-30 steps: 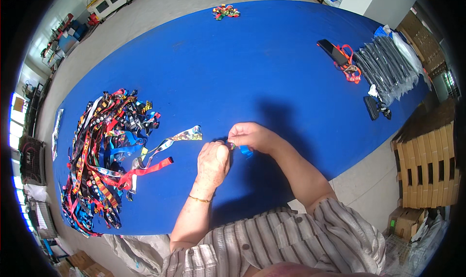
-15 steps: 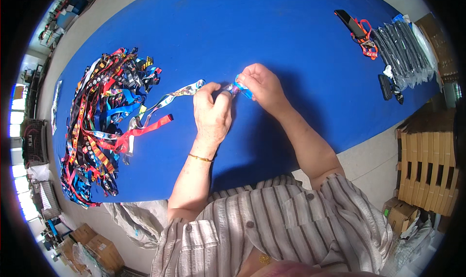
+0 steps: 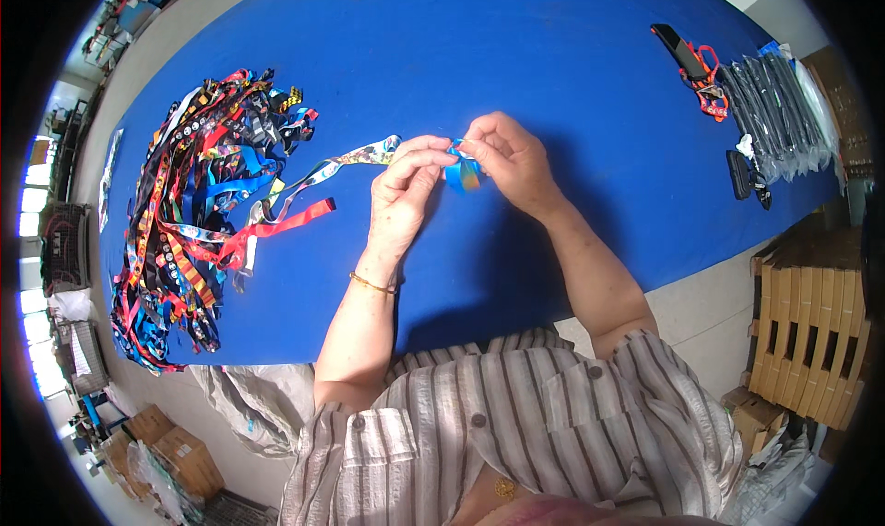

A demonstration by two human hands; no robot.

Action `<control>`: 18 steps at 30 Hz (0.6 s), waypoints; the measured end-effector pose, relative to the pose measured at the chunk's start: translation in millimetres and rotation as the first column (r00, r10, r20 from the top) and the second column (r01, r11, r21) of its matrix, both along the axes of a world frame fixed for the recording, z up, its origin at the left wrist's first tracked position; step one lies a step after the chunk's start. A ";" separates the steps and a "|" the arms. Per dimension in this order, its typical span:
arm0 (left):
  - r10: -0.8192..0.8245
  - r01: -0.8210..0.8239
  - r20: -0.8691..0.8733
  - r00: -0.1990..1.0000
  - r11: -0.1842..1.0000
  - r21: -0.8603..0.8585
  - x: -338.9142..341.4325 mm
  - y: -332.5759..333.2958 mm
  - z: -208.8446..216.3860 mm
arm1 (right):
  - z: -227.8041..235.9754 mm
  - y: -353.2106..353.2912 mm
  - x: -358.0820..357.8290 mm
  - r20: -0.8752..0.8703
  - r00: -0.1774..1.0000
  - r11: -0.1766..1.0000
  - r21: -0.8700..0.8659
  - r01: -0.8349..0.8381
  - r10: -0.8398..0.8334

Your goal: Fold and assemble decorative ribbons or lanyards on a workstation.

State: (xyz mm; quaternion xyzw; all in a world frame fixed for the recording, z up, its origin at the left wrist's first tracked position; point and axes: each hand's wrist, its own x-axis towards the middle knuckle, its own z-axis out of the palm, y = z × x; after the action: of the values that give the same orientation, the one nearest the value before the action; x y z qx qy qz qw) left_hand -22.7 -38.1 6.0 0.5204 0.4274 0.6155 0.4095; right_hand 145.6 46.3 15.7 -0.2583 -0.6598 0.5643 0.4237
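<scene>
Both hands meet above the middle of the blue table, pinching a patterned lanyard strap (image 3: 463,176) whose blue end hangs between them. My left hand (image 3: 403,189) is closed on it from the left. From the other side my right hand (image 3: 513,162) grips the end between thumb and fingers; any small fitting there is hidden by the fingertips. A pale printed stretch of lanyard (image 3: 355,157) runs from behind my left hand toward a large heap of colourful lanyards (image 3: 175,222) at the left. A red strap (image 3: 300,220) sticks out of that heap.
On the right of the blue table (image 3: 442,56) lie a black phone (image 3: 678,50), an orange-red lanyard (image 3: 710,94), a stack of dark items in clear plastic (image 3: 774,116) and a small black object (image 3: 738,174). Cardboard (image 3: 809,332) stands beyond the table's right edge.
My hands have drawn closer together, and my left fingers now stretch up to the strap's end. The blue end hangs lower between them. The whole view has shifted slightly.
</scene>
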 end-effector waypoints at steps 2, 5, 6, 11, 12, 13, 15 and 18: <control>0.036 -0.036 0.017 0.999 0.999 0.003 3.1 1.2 1.4 | 4.8 -2.0 0.6 0.009 1.000 1.000 -0.029 -0.010 0.011; 0.076 -0.070 0.178 0.981 0.997 -0.040 3.0 0.3 3.7 | 3.2 -2.0 -2.0 -0.031 0.999 0.990 -0.136 -0.031 0.027; 0.083 -0.059 0.319 0.944 0.995 -0.085 2.4 0.0 4.5 | 3.7 -2.1 -2.6 -0.032 0.999 0.990 -0.138 -0.034 0.030; 0.011 0.064 0.455 0.890 0.987 -0.150 -3.8 3.7 7.4 | 3.1 -1.8 -2.2 0.015 0.998 0.965 -0.254 -0.059 0.065; 0.007 0.078 0.428 0.904 0.980 -0.183 -2.2 3.3 7.2 | 3.9 -2.7 -2.5 0.015 0.998 0.964 -0.257 -0.061 0.067; 0.002 0.092 0.400 0.917 0.972 -0.215 -1.2 3.0 6.7 | 5.9 -3.4 -2.7 0.037 0.996 0.959 -0.275 -0.072 0.086; 0.012 0.084 0.397 0.918 0.971 -0.225 -0.4 3.6 3.2 | 7.4 -4.1 -3.0 0.060 0.993 0.953 -0.294 -0.080 0.102; 0.019 0.073 0.366 0.931 0.969 -0.235 -1.5 3.8 -0.4 | 4.3 -3.2 -5.7 0.051 0.989 0.945 -0.306 -0.118 0.140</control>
State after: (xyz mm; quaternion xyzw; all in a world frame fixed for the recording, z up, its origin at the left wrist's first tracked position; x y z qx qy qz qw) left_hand -24.2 -34.3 5.6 0.3484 0.4090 0.6384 0.5512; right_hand 139.9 43.1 20.0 -0.2967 -0.5959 0.6754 0.3173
